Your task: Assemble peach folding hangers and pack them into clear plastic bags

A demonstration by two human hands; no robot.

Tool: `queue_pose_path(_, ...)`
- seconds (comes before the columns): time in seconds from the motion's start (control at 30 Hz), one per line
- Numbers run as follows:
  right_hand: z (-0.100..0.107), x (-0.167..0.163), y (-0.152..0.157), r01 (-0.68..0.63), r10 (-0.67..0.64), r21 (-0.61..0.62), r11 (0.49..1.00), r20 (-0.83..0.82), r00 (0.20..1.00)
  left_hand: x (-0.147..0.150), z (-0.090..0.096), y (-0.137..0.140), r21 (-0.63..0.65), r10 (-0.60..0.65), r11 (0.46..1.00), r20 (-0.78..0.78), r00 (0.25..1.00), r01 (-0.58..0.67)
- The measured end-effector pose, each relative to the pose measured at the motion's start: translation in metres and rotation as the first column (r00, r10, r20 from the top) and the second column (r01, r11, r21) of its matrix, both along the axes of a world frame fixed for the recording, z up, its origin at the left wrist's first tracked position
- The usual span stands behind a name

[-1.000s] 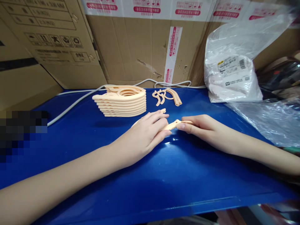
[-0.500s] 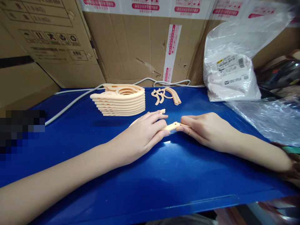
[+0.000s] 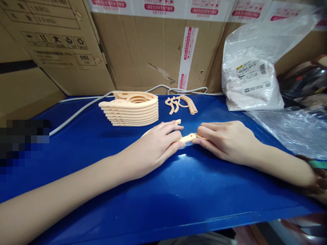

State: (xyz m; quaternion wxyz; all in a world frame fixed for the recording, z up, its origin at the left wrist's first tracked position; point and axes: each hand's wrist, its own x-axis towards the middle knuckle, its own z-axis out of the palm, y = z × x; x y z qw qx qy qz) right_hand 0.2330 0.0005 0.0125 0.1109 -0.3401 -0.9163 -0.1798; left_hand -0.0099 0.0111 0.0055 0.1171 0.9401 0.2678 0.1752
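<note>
My left hand (image 3: 160, 144) presses a cream plastic folding hanger (image 3: 188, 138) on the blue table, its fingers closed over it and covering most of it. One holed end pokes out past the thumb, and another tip shows above the fingers. My right hand (image 3: 224, 140) pinches a thin cream piece (image 3: 199, 136) that meets the holed end; the rest of that piece is hidden in the fingers. Behind my left hand stands a neat stack of cream folding hangers (image 3: 133, 110). To its right lie loose cream hooks (image 3: 173, 104) and curved hanger arms (image 3: 191, 104).
Cardboard boxes (image 3: 158, 51) wall off the back and left of the blue table (image 3: 163, 204). A grey cable (image 3: 76, 117) runs along the rear. On the right are a white plastic bag (image 3: 252, 81) with a label and clear plastic film (image 3: 278, 132).
My right hand has shifted and turned slightly at the joint, with more of the thin piece showing. My left hand stays in place on the hanger.
</note>
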Motion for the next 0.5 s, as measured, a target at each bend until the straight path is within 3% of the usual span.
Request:
queue_pose_path(0.17, 0.0, -0.0019, 0.0012, 0.053, -0.067, -0.238, 0.97, -0.053, 0.996, 0.0005, -0.0022, 0.0009, 0.016, -0.002, 1.0, 0.015, 1.0, 0.002)
queue_pose_path(0.23, 0.0, -0.0024, 0.0013, 0.059, -0.079, -0.281, 0.958, -0.06, 0.995, 0.0004, -0.0025, 0.0012, 0.017, -0.001, 1.0, 0.017, 1.0, 0.001)
queue_pose_path(0.3, -0.0003, -0.0023, 0.0011, 0.058, -0.073, -0.249, 0.967, -0.048, 0.996, 0.0002, -0.0023, 0.0013, 0.011, -0.004, 1.0, 0.014, 1.0, 0.004)
queue_pose_path(0.5, -0.0014, -0.0011, -0.0002, -0.013, 0.013, -0.007, 1.0, 0.003, 1.0, 0.0002, -0.0012, 0.0015, 0.0, -0.012, 1.0, 0.007, 1.0, 0.012)
